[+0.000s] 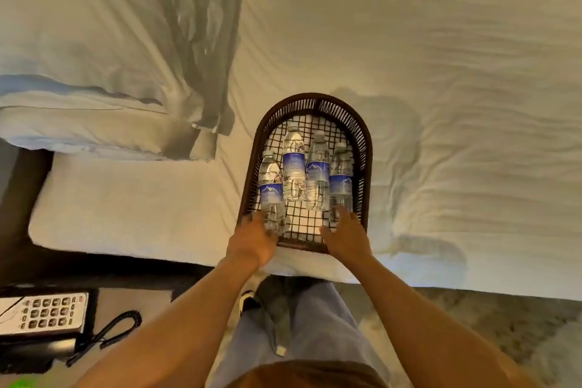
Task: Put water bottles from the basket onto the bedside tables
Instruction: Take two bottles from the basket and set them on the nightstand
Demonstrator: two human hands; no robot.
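Observation:
A dark wicker basket (365, 148) lies on the white bed near its front edge. Several clear water bottles with blue labels lie side by side in it, caps pointing away from me. My left hand (255, 239) closes around the base of the leftmost bottle (270, 189). At the base of the rightmost bottle (341, 179), my right hand (345, 233) has spread fingers touching the bottle without a clear grip. Two more bottles (294, 164) lie between them. The bedside table (126, 302) is at the lower left.
A telephone (44, 312) with a coiled cord sits on the bedside table. White pillows (94, 41) lie at the upper left of the bed (441, 72). My legs stand on carpet (504, 324) against the bed's edge.

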